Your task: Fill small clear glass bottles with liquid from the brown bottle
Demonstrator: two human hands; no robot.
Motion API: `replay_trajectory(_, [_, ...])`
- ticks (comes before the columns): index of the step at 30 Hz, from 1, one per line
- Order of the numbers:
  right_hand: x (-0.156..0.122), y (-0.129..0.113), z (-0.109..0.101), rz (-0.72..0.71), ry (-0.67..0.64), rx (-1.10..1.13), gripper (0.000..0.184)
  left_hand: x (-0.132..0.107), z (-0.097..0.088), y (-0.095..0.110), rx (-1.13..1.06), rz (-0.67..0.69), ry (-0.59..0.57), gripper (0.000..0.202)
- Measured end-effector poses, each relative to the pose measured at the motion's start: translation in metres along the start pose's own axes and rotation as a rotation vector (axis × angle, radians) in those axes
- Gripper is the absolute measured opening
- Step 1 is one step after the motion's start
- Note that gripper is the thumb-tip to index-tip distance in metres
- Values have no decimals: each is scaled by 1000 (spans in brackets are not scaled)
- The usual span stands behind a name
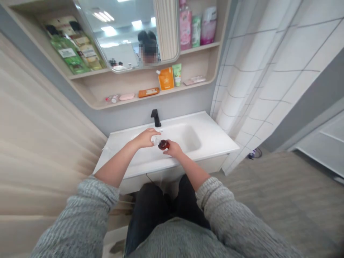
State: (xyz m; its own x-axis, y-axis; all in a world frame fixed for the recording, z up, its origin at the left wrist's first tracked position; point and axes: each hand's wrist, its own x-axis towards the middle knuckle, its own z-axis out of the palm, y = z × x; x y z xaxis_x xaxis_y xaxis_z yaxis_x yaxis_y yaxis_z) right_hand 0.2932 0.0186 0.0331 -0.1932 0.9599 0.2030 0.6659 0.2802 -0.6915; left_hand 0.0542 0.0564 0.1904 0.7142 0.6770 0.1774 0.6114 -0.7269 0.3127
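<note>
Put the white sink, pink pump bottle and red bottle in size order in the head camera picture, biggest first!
White sink, pink pump bottle, red bottle. The red bottle is nearer the camera, so those two are unsure.

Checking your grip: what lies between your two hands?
The head view shows a white item, held by the left hand, right against a dark red bottle in the right hand.

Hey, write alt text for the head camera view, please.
Over a white washbasin, a person's left hand grips a small white object while the right hand holds a dark red bottle beside it. A black faucet stands behind the basin, beneath a mirror and shelves of toiletries.
</note>
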Motion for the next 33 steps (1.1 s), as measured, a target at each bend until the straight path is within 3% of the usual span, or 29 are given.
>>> replay_trajectory(13, [3, 11, 8, -34, 33, 64, 81, 4, -14, 18, 160, 84, -84, 70])
replay_trajectory(33, [4, 11, 10, -50, 49, 83, 80, 11, -24, 33, 272, 91, -163, 74])
